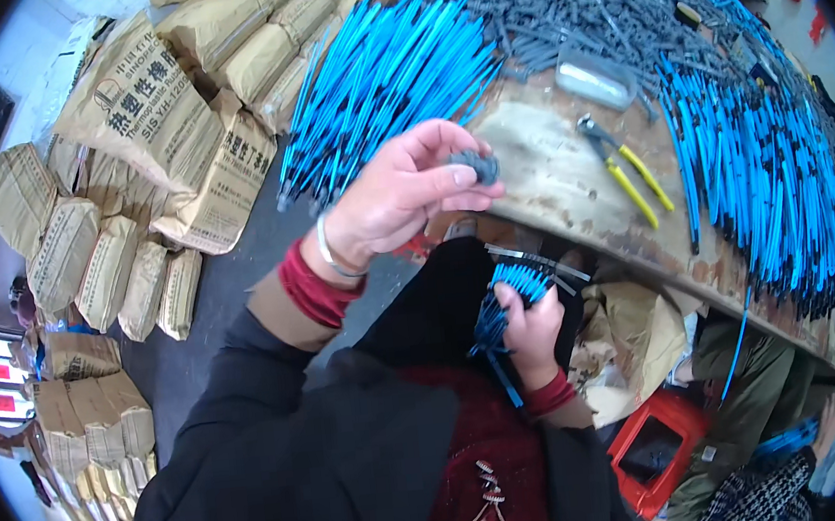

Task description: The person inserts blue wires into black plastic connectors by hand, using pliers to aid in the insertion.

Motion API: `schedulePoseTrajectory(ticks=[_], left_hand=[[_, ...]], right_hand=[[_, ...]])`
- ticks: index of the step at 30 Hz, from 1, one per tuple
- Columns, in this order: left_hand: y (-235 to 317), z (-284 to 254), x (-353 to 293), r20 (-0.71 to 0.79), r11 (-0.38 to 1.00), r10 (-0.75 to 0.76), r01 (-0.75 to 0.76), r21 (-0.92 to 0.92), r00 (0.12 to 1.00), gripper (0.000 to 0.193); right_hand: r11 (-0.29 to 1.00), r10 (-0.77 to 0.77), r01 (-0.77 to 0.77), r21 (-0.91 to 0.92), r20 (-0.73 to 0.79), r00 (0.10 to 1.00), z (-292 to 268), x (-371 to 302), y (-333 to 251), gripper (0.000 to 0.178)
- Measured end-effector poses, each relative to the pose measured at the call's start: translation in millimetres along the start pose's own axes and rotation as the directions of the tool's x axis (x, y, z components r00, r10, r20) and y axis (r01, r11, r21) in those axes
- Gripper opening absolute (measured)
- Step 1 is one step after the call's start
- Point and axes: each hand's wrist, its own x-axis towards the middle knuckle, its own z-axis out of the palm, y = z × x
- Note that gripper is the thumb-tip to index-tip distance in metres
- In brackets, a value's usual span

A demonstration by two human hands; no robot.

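My left hand (409,189) is raised near the table's edge, with thumb and fingers pinched on a small dark grey ribbed plastic piece (479,166). Lower down, over my lap, my right hand (535,328) is closed round a bundle of thin blue tubes (513,286). Some tube ends stick out below the fist. On the wooden table (539,163), a large heap of blue tubes with black ends (391,87) lies just beyond my left hand. Pliers with yellow handles (630,175) rest to the right of it.
A big pile of grey plastic parts (563,0) covers the table's far side, with a clear plastic box (596,82) before it. More blue tubes (761,177) hang over the right edge. Brown paper sacks (159,135) stand left. A red plastic stool (657,453) and another person's hand (833,421) are lower right.
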Motion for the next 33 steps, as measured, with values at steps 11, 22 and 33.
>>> schedulePoseTrajectory(ticks=[11, 22, 33], left_hand=[[-78.0, -24.2, -21.7, 0.056, 0.931, -0.177, 0.185, -0.315, 0.983, 0.035], [-74.0, -30.4, -15.2, 0.074, 0.962, -0.119, 0.133, -0.239, 0.99, 0.039], [-68.4, -31.8, -9.8, 0.037, 0.983, -0.124, 0.128, -0.132, 0.992, 0.032]], right_hand=[[0.995, 0.008, -0.005, -0.102, 0.026, 1.0, 8.6, -7.9, -7.2, 0.007], [0.995, -0.04, 0.04, -0.087, 0.003, 0.999, 10.8, 2.6, 5.5, 0.02], [0.992, 0.018, -0.012, -0.126, 0.041, 0.999, 11.2, 4.5, -0.5, 0.013]])
